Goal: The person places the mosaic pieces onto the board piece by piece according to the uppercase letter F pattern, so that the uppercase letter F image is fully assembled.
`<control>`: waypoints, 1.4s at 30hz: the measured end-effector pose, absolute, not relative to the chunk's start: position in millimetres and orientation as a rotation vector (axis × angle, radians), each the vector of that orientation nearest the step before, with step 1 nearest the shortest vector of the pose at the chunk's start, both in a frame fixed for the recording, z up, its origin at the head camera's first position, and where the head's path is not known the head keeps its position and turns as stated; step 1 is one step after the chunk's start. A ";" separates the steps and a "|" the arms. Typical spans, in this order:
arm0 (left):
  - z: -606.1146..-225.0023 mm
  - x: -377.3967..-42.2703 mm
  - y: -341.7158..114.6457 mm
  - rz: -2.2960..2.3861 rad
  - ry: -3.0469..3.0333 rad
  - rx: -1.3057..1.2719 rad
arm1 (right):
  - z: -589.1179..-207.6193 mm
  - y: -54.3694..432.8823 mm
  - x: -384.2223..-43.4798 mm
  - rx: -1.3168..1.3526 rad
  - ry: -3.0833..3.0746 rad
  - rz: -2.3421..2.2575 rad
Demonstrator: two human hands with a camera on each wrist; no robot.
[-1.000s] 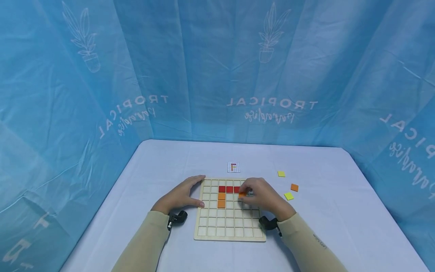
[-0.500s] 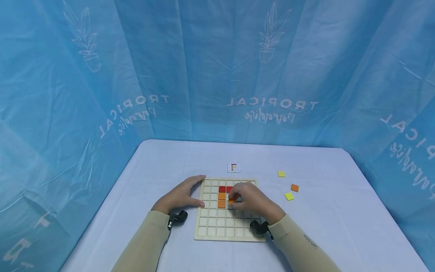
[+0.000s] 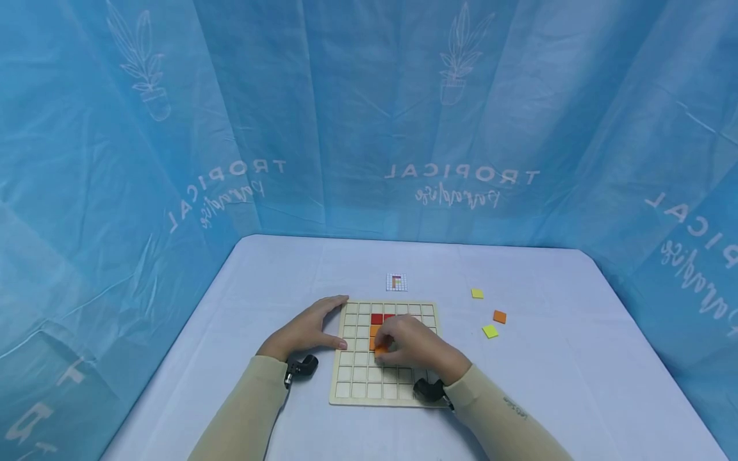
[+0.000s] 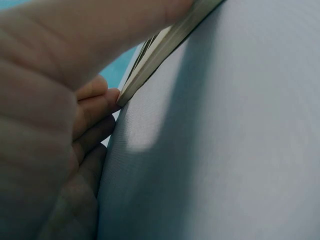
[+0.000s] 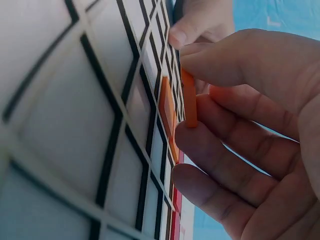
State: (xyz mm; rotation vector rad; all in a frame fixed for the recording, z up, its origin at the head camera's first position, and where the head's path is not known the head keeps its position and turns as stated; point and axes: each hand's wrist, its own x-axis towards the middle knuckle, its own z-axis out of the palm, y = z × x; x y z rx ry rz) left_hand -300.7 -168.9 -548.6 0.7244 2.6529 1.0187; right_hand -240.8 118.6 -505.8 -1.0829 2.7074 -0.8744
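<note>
Between thumb and fingertips my right hand [image 3: 412,346] pinches an orange square tile [image 5: 188,97]. It is over the wooden grid board [image 3: 359,392], just below the column of orange tiles [image 3: 375,331]. Red tiles [image 3: 377,318] lie in a row at the top of that column, partly hidden by the right hand. At the board's left side rests my left hand [image 3: 305,330], thumb and fingers spread, fingertips at the edge. In the left wrist view, a fingertip of the left hand [image 4: 97,107] meets the board's corner [image 4: 125,97].
Behind the board lies a small printed pattern card [image 3: 396,282]. To its right are two yellow tiles [image 3: 477,294] and a loose orange tile [image 3: 500,317]. A white cloth [image 3: 288,269] covers the table, and a blue curtain [image 3: 357,128] hangs around its back and sides.
My right hand has moved left and toward me across the board with the orange tile, from beside the red row to below the orange column. The left hand has stayed put.
</note>
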 end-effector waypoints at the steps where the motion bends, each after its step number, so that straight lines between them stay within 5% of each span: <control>1: -548.4 -300.9 -169.0 1.018 2.653 0.726 | -506.2 117.0 -240.7 -1.091 2.708 -0.865; 42: -547.5 -300.9 -169.3 1.013 2.651 0.743 | -517.5 108.1 -235.1 -1.088 2.778 -0.821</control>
